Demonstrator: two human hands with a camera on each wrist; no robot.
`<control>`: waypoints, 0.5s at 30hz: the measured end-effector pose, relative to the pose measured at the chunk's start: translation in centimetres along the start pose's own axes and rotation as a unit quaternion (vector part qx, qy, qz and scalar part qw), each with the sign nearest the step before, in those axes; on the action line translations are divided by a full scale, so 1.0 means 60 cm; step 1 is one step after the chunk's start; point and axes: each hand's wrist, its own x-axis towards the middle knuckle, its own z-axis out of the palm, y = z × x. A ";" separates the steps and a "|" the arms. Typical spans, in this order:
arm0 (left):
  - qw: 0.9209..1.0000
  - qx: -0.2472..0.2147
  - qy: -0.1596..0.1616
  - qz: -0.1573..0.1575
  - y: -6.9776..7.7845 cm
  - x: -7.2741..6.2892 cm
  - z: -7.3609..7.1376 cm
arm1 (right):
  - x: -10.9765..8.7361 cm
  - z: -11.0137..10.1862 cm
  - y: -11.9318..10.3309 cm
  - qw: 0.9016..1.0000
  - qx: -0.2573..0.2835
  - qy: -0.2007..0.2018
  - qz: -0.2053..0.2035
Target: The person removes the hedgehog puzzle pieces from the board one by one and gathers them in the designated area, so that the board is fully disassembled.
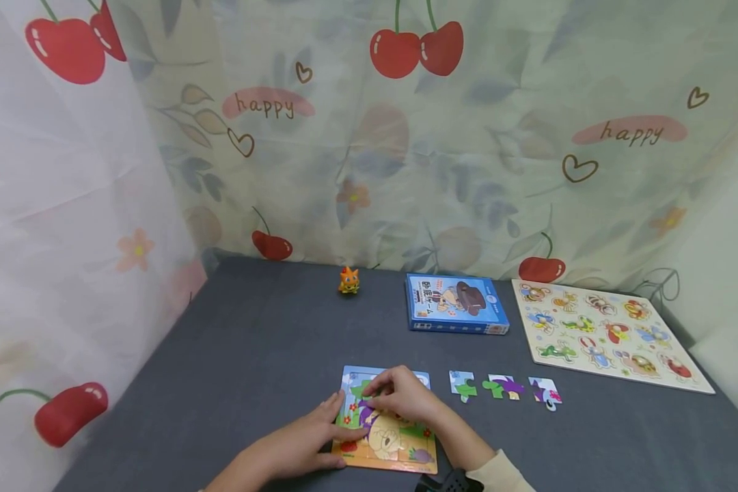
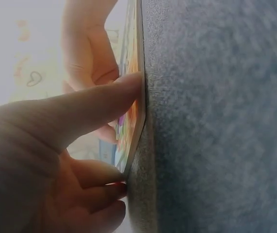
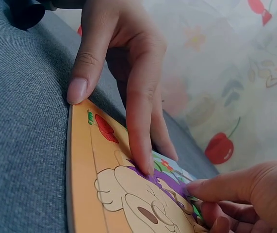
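Note:
A jigsaw puzzle board (image 1: 400, 463) with a light orange and blue border lies flat on the dark table. It shows a cream cartoon animal in purple. My left hand (image 1: 298, 441) rests at its left side, thumb at the near corner and straight index finger pressing on the picture. The right hand (image 1: 406, 396) is over the upper part of the board, fingers bent and fingertips together on a puzzle piece by the purple area, which the fingers mostly hide. In the right wrist view, both the left hand (image 3: 138, 82) and the right hand (image 3: 245, 194) touch the board.
Loose jigsaw pieces (image 1: 463, 385) lie in a row right of the board. Behind them are a blue box (image 1: 455, 304) and a large board with insect pictures (image 1: 609, 335). A small orange figurine (image 1: 348, 281) stands at the back, before a printed curtain (image 1: 320, 171).

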 end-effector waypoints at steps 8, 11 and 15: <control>1.000 -0.002 -0.004 -0.004 -0.003 0.002 0.003 | -0.001 -0.001 0.001 1.000 -0.002 0.006 -0.004; 1.000 0.000 -0.004 -0.004 -0.004 0.001 0.004 | 0.000 0.001 0.002 1.000 -0.003 0.009 -0.008; 1.000 0.004 -0.003 -0.004 -0.006 -0.001 0.004 | 0.002 0.003 0.002 1.000 0.002 0.013 -0.011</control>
